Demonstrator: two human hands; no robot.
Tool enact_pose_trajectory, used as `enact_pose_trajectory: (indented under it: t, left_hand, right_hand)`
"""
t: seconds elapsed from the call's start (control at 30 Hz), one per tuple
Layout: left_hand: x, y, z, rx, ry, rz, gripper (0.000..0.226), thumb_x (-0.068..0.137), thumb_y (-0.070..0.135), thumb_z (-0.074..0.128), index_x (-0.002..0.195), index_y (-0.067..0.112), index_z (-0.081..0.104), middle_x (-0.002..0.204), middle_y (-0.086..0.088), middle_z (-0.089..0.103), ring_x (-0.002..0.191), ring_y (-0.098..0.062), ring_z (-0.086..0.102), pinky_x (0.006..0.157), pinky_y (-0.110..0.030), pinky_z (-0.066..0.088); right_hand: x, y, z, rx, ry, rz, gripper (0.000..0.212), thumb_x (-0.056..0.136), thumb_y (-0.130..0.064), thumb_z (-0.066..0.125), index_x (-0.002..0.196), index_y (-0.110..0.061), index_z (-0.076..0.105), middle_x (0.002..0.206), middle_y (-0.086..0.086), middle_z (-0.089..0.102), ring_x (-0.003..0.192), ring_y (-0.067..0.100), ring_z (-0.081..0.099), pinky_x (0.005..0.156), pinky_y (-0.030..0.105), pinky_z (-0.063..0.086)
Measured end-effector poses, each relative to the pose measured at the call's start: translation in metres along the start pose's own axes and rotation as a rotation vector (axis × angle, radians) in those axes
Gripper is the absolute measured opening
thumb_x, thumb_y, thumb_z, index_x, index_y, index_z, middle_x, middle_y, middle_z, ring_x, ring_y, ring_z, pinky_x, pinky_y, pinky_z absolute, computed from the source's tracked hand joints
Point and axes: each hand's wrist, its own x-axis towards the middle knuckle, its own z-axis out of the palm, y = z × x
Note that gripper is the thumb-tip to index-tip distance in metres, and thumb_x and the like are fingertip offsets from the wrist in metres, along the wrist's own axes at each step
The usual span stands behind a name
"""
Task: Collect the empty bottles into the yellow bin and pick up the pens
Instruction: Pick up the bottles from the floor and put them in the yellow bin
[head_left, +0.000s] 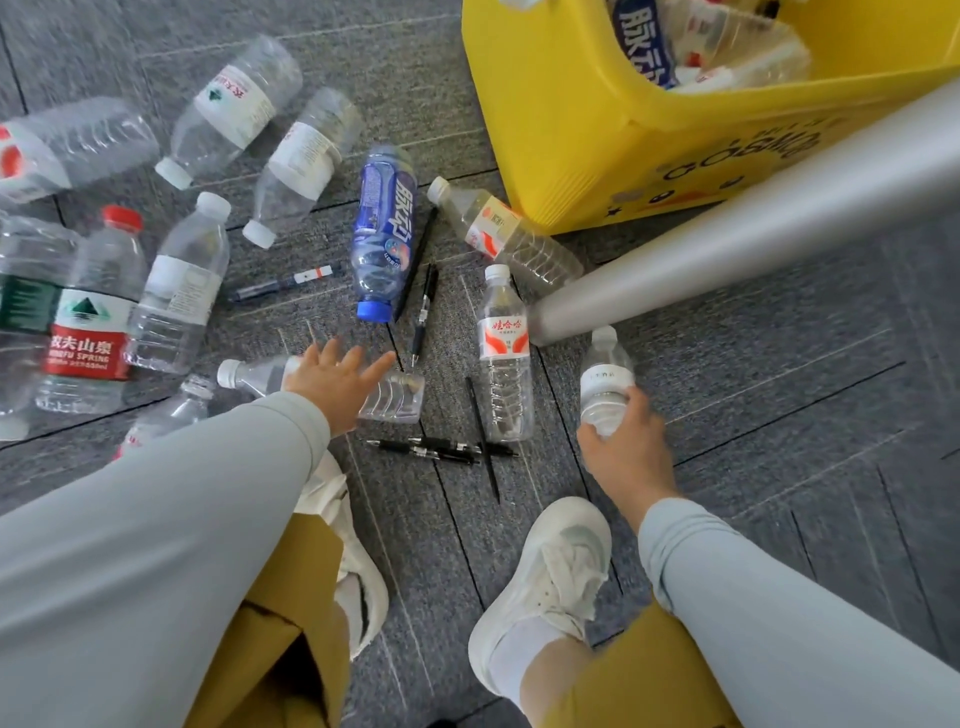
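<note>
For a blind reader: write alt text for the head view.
A crouching person's right hand grips a small clear bottle while the left hand spreads open over a lying bottle; more bottles and black pens litter grey carpet beside a yellow bin.

A grey metal leg (727, 218) slants across the front of the yellow bin (571, 130), its foot on the grey carpet (779, 415) just below the bin's left corner, between the bin's open top and the right hand (623, 452) gripping a small bottle (605, 382). Left of the bin, clear bottles (234, 104), a blue bottle (382, 234) and black pens (423, 312) crowd the floor. Below-right of the bin, past the leg, carpet lies bare.
</note>
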Motion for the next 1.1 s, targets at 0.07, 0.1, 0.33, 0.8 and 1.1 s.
enact_pose_trajectory:
  t: [0.07,0.1,0.33,0.8,1.1]
  left_hand:
    - [0.003,0.000,0.007,0.021,0.007,0.009,0.089,0.092,0.025,0.054,0.148,0.024,-0.015,0.154,-0.015,0.019,0.141,-0.040,0.020,0.116,-0.050,0.019]
    - [0.003,0.001,0.008,0.037,0.020,0.019,0.086,0.093,0.022,0.052,0.148,0.024,-0.014,0.152,-0.016,0.024,0.138,-0.039,0.026,0.115,-0.049,0.023]
    - [-0.024,-0.002,-0.054,-0.091,0.226,0.020,0.094,0.083,0.052,0.059,0.149,0.025,-0.003,0.135,-0.018,0.036,0.105,-0.030,0.055,0.092,-0.038,0.048]
    - [-0.206,-0.028,-0.192,-0.504,0.713,-0.145,0.079,0.084,0.049,0.059,0.143,0.013,0.022,0.133,-0.014,0.037,0.102,-0.037,0.058,0.077,-0.043,0.049]
    - [-0.267,-0.059,-0.278,-0.459,0.915,-0.136,0.079,0.087,0.049,0.056,0.147,0.017,0.015,0.130,-0.012,0.038,0.102,-0.034,0.058,0.079,-0.041,0.051]
  right_hand:
    - [0.001,-0.003,0.002,-0.002,-0.003,-0.021,0.068,0.085,-0.036,0.058,0.141,-0.016,0.023,0.126,0.019,0.042,0.101,0.039,0.053,0.081,0.039,0.044]
    - [0.002,-0.003,0.001,-0.004,-0.006,-0.027,0.068,0.085,-0.035,0.058,0.140,-0.016,0.023,0.126,0.019,0.041,0.101,0.039,0.053,0.081,0.039,0.044]
    - [-0.013,-0.007,-0.029,-0.025,-0.008,-0.053,0.065,0.084,-0.038,0.058,0.137,-0.016,0.025,0.122,0.019,0.042,0.099,0.039,0.054,0.082,0.042,0.046]
    - [-0.148,-0.059,-0.146,0.031,0.068,-0.358,0.058,0.085,-0.038,0.056,0.135,-0.027,0.028,0.124,0.006,0.043,0.097,0.027,0.053,0.077,0.036,0.047]
    - [-0.130,-0.159,-0.280,0.061,0.595,-0.534,0.075,0.090,-0.043,0.055,0.148,-0.022,0.013,0.155,0.017,0.014,0.136,0.037,0.026,0.109,0.047,0.030]
